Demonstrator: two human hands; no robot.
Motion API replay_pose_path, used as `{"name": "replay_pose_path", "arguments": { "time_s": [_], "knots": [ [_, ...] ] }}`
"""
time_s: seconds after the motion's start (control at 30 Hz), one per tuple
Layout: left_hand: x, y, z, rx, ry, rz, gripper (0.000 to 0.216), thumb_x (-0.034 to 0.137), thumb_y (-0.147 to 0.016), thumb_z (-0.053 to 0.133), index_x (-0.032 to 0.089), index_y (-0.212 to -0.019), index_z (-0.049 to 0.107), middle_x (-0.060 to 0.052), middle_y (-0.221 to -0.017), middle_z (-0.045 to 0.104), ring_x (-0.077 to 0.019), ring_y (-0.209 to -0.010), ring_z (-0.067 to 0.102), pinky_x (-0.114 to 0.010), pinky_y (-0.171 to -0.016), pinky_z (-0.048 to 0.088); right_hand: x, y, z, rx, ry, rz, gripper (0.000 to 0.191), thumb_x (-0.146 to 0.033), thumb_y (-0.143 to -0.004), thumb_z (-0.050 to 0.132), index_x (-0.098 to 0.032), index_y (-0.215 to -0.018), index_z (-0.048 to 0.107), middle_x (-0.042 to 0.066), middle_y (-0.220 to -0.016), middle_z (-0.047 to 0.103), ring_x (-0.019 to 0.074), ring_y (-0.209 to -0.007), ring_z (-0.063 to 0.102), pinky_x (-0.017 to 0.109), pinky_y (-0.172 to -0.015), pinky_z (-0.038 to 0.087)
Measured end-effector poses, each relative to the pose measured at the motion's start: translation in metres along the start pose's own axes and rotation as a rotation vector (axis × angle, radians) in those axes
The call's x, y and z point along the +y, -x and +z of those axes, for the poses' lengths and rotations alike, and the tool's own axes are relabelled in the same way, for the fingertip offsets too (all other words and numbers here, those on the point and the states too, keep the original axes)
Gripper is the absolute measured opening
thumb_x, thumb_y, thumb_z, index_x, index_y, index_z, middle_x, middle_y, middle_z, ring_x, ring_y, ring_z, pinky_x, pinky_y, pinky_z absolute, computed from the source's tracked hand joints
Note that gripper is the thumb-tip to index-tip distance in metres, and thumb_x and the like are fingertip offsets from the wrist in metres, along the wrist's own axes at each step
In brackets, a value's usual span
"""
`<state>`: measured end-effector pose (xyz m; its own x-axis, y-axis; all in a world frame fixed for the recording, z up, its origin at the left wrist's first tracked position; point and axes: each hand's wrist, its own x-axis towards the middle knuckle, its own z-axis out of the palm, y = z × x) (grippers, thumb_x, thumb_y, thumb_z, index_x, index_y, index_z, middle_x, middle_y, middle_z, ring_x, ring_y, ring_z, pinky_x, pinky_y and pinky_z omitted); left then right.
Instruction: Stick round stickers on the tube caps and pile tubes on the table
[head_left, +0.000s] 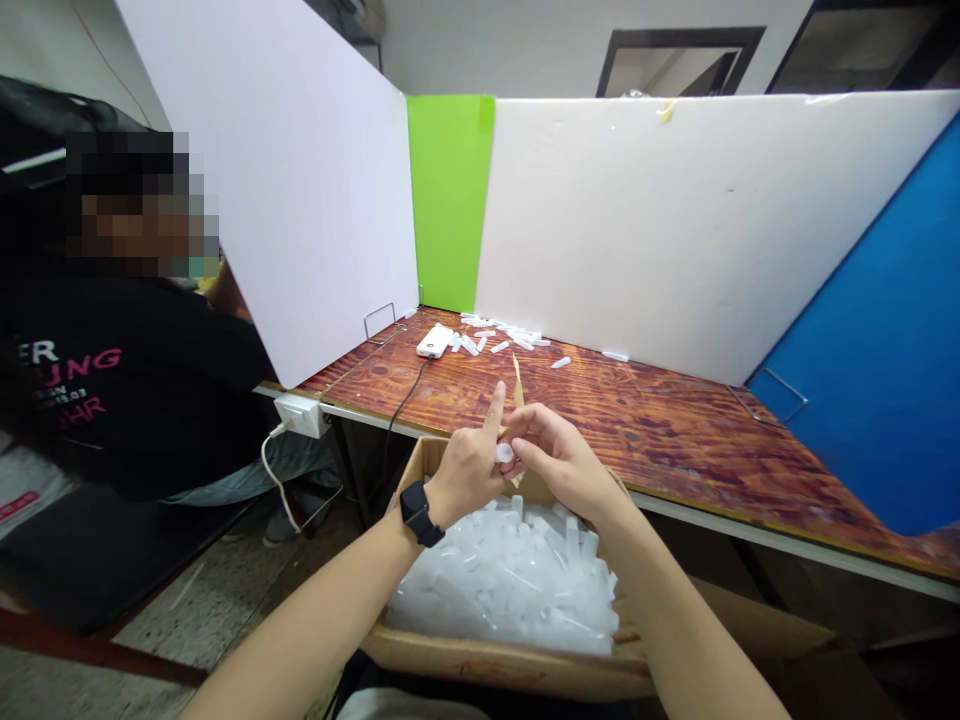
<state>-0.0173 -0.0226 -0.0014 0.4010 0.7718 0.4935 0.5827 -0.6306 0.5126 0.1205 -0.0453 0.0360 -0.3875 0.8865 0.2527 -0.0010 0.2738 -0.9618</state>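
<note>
My left hand (471,465), a dark watch on its wrist, is closed around a small whitish plastic tube (504,454) whose round end faces me. Its index finger points up. From the other side my right hand (562,455) meets it, thumb and fingers bent in a pinch at the same tube. A thin tan strip (517,378) stands up just behind the fingers; what it belongs to is partly hidden. Below both hands, a cardboard box (510,660) holds a heap of translucent plastic tubes (502,580).
On the wooden table (645,430) lie several loose tubes (517,335) beside a white device (435,341) with a cable. White, green and blue partition panels (660,220) surround the tabletop. A power socket (301,414) hangs at its left edge. Another person (135,380) sits at left.
</note>
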Motion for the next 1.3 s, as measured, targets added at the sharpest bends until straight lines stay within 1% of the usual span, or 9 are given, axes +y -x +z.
{"name": "replay_pose_path", "arguments": {
  "time_s": [0.33,0.53,0.77,0.87,0.93,1.07,1.13,1.2,1.3],
  "knots": [
    [0.003,0.005,-0.002,0.096,0.255,-0.042,0.077,0.013,-0.064,0.048,0.012,-0.136,0.019,0.000,-0.062,0.058,-0.0145,-0.053,0.051,-0.025,-0.061,0.041,0.008,-0.005,0.003,0.006,-0.136,0.000,0.021,-0.035,-0.072,0.062,-0.017,-0.081,0.055,0.000,-0.066,0.059,0.0109,-0.055,0.057,0.026,-0.055,0.049],
    [0.001,0.005,-0.001,0.113,0.327,-0.056,0.080,0.017,-0.069,0.048,0.010,-0.138,0.008,-0.004,-0.073,0.062,-0.0179,-0.064,0.056,-0.028,-0.064,0.043,0.003,0.000,0.005,-0.009,0.201,-0.136,0.018,-0.024,-0.073,0.061,-0.018,-0.089,0.057,0.002,-0.076,0.056,0.0126,-0.067,0.053,0.025,-0.061,0.045],
    [0.001,-0.002,-0.008,0.031,0.464,-0.155,0.047,0.020,-0.073,0.047,0.021,-0.119,0.051,-0.007,-0.094,0.066,-0.0208,-0.083,0.060,-0.029,-0.076,0.044,0.000,-0.001,-0.003,0.238,0.390,-0.298,0.010,-0.021,-0.080,0.051,-0.020,-0.087,0.057,0.002,-0.077,0.055,0.0127,-0.062,0.052,0.026,-0.058,0.045],
    [-0.013,-0.005,-0.006,0.115,0.495,-0.300,0.056,0.016,-0.069,0.049,0.019,-0.125,0.045,-0.008,-0.105,0.063,-0.0216,-0.093,0.058,-0.032,-0.083,0.042,-0.003,0.001,-0.022,0.396,0.209,-0.262,0.014,-0.029,-0.079,0.052,-0.020,-0.089,0.055,0.001,-0.069,0.055,0.0122,-0.057,0.053,0.025,-0.055,0.046],
    [-0.025,-0.008,-0.004,0.191,0.497,-0.396,0.061,0.014,-0.067,0.048,0.016,-0.128,0.041,-0.010,-0.107,0.062,-0.0220,-0.094,0.058,-0.033,-0.083,0.043,-0.003,0.004,-0.033,0.290,0.131,-0.144,0.016,-0.033,-0.078,0.054,-0.019,-0.085,0.058,-0.001,-0.064,0.055,0.0102,-0.051,0.051,0.023,-0.049,0.044],
    [-0.044,-0.012,-0.004,0.227,0.417,-0.519,0.048,0.012,-0.065,0.046,0.013,-0.112,0.057,-0.012,-0.109,0.061,-0.0233,-0.098,0.056,-0.033,-0.085,0.041,0.014,0.008,-0.039,-0.407,0.188,0.306,0.020,-0.035,-0.069,0.062,-0.016,-0.076,0.064,-0.004,-0.050,0.053,0.0074,-0.039,0.048,0.018,-0.039,0.040],
    [-0.048,-0.012,-0.006,0.196,0.340,-0.570,0.038,0.015,-0.066,0.045,0.013,-0.098,0.065,-0.013,-0.097,0.066,-0.0246,-0.093,0.059,-0.034,-0.081,0.042,0.025,0.004,-0.039,-0.610,0.249,0.418,0.019,-0.033,-0.066,0.064,-0.016,-0.075,0.065,-0.005,-0.049,0.052,0.0072,-0.038,0.048,0.017,-0.037,0.040],
    [-0.050,-0.011,-0.009,0.188,0.260,-0.619,0.032,0.017,-0.066,0.046,0.013,-0.089,0.068,-0.015,-0.086,0.067,-0.0258,-0.084,0.061,-0.034,-0.075,0.043,0.034,-0.003,-0.042,-0.504,0.269,0.369,0.018,-0.032,-0.066,0.064,-0.016,-0.074,0.064,-0.004,-0.053,0.055,0.0079,-0.041,0.050,0.018,-0.039,0.041],
    [-0.050,-0.011,-0.011,0.166,0.148,-0.636,0.031,0.019,-0.067,0.045,0.013,-0.086,0.068,-0.016,-0.085,0.067,-0.0279,-0.080,0.061,-0.036,-0.071,0.042,0.042,-0.019,-0.049,0.158,0.275,0.105,0.023,-0.037,-0.074,0.055,-0.017,-0.082,0.062,0.001,-0.069,0.060,0.0117,-0.056,0.057,0.021,-0.047,0.045]
  ]
}}
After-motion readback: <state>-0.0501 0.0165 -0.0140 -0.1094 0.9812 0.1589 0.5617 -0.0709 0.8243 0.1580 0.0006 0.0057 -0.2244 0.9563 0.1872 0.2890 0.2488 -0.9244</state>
